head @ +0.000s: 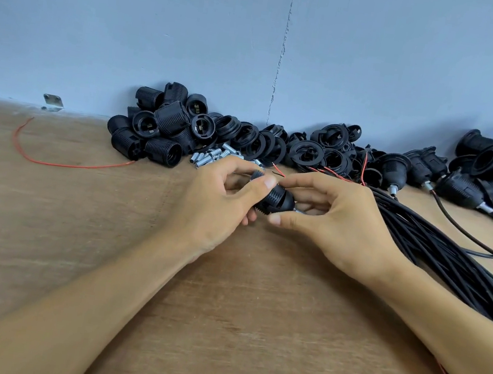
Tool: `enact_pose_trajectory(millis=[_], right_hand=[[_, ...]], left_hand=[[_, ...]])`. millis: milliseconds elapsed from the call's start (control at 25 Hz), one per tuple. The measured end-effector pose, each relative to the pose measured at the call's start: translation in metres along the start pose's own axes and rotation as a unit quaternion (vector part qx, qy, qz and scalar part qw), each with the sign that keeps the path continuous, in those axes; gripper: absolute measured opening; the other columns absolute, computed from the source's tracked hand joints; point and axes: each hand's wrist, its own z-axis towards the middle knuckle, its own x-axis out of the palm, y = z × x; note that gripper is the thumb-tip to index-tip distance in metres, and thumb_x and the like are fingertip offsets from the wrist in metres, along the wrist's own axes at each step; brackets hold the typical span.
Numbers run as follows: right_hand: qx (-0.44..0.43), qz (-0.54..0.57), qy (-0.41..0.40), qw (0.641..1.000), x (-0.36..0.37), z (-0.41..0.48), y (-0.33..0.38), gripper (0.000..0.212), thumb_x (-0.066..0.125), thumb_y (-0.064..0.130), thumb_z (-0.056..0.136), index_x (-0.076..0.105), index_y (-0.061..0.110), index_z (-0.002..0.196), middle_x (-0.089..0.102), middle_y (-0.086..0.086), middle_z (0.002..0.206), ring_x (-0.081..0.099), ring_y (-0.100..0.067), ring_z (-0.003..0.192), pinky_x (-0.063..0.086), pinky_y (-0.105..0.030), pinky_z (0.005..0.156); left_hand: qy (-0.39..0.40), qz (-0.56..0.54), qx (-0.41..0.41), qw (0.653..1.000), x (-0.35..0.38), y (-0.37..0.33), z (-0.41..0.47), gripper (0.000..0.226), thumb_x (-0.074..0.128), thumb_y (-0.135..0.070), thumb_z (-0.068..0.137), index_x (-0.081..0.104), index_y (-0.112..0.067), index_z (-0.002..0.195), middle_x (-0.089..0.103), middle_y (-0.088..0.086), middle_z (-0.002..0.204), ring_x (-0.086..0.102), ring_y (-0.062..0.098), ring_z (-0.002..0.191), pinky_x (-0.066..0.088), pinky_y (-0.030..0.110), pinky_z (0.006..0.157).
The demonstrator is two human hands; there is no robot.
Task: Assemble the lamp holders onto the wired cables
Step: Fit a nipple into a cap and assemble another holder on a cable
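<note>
Black lamp holder (275, 198) is held above the wooden table (221, 310) between both hands: its ribbed end is gripped by the curled thumb and fingers of the left hand (220, 208), and its round end is pinched by the right hand (338, 222). Behind the hands, by the blue wall (134, 28), loose black holders (155, 129), black rings (263, 145) and small silver tubes (211, 156) are piled, and a bunch of black cables (450, 263) is laid beside the right hand. A thin red wire (52, 162) is seen lying well off to the left.
</note>
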Motion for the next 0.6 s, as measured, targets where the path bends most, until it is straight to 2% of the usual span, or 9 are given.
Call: enact_pose_trajectory(millis=[120, 240, 360, 480, 600], right_hand=[[0.005, 0.004, 0.005, 1.0, -0.0013, 0.0033, -0.0004, 0.045, 0.091, 0.018, 0.069, 0.072, 0.034, 0.107, 0.076, 0.02, 0.095, 0.072, 0.0, 0.085, 0.053, -0.014, 0.083], [0.022, 0.013, 0.024, 0.999, 0.0009, 0.0053, -0.0004, 0.046, 0.09, 0.022, 0.069, 0.071, 0.034, 0.109, 0.074, 0.012, 0.098, 0.065, -0.001, 0.07, 0.054, -0.017, 0.077], [0.0, -0.054, 0.053, 0.997, 0.0043, 0.0048, 0.0029, 0.056, 0.085, 0.032, 0.076, 0.062, 0.041, 0.126, 0.064, 0.009, 0.101, 0.058, 0.001, 0.063, 0.052, -0.018, 0.075], [-0.039, -0.104, 0.101, 0.989, 0.0043, 0.0053, 0.0058, 0.067, 0.077, 0.036, 0.085, 0.042, 0.055, 0.139, 0.062, 0.013, 0.1, 0.057, 0.0, 0.071, 0.047, -0.013, 0.074], [-0.048, -0.171, 0.132, 0.975, 0.0072, 0.006, 0.0054, 0.073, 0.069, 0.04, 0.092, 0.029, 0.042, 0.152, 0.067, 0.009, 0.103, 0.055, -0.001, 0.075, 0.042, -0.011, 0.07]], left_hand=[[-0.001, -0.032, -0.03, 0.999, 0.0002, 0.0007, 0.0004, 0.031, 0.07, -0.045, 0.083, 0.072, -0.021, 0.102, 0.075, 0.005, 0.074, 0.067, 0.018, 0.059, 0.052, 0.029, 0.059], [0.023, -0.084, -0.061, 0.994, -0.0017, -0.0008, 0.0032, 0.025, 0.07, -0.044, 0.083, 0.078, -0.022, 0.094, 0.074, 0.007, 0.078, 0.064, 0.02, 0.062, 0.05, 0.027, 0.058], [0.027, -0.078, -0.062, 0.995, -0.0008, -0.001, 0.004, 0.03, 0.069, -0.045, 0.084, 0.077, -0.021, 0.1, 0.075, 0.008, 0.081, 0.065, 0.022, 0.064, 0.051, 0.028, 0.057], [0.033, -0.024, -0.06, 0.997, 0.0018, -0.0017, 0.0039, 0.034, 0.061, -0.049, 0.087, 0.074, -0.024, 0.104, 0.072, -0.002, 0.075, 0.063, 0.014, 0.062, 0.049, 0.03, 0.058], [0.034, 0.066, -0.032, 0.997, 0.0028, -0.0024, 0.0027, 0.032, 0.053, -0.051, 0.095, 0.073, -0.03, 0.107, 0.066, -0.023, 0.069, 0.058, -0.002, 0.061, 0.045, 0.026, 0.067]])
